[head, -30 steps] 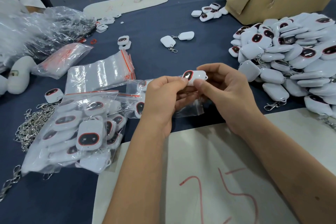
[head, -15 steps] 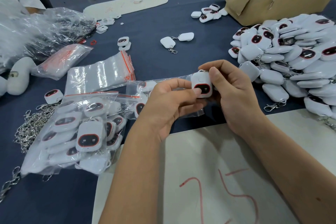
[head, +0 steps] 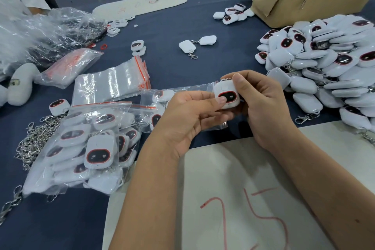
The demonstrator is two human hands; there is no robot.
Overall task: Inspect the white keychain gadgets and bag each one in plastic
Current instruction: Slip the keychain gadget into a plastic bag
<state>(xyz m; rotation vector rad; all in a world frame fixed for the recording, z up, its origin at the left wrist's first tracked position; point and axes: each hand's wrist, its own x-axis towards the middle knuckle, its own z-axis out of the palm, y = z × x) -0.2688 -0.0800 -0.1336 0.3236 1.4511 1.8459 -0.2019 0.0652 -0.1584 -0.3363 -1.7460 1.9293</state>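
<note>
A: Head view, item under inspection: we have one small white rounded-square plastic keychain gadget with a red-ringed dark face (head: pixel 226 94) held up above the dark blue tablecloth (head: pixel 168 63), between both hands. Our right hand (head: pixel 261 105) wraps its curled fingers round the gadget's far side, with a fingertip on its top corner. Our left hand (head: pixel 188 115) pinches the lower edge, thumb tip pressed on the dark face.

B: Agreed. For a sound check, we judge it best to slide that thumb off the face so the whole window shows, then turn the piece to view the back and the ring. The stack of clear red-zip plastic bags (head: pixel 110 83) lies near the left hand, within easy reach for bagging.

A: Limits of the record?

B: The gadget's back and underside are hidden by our fingers. Its clip is barely visible at the top edge. We cannot tell whether the crumpled clear bag (head: pixel 194 89) beneath the hands is held or merely lying there. The heap of unbagged white gadgets (head: pixel 324 71) runs off the right edge, so the count is unknown.
</note>
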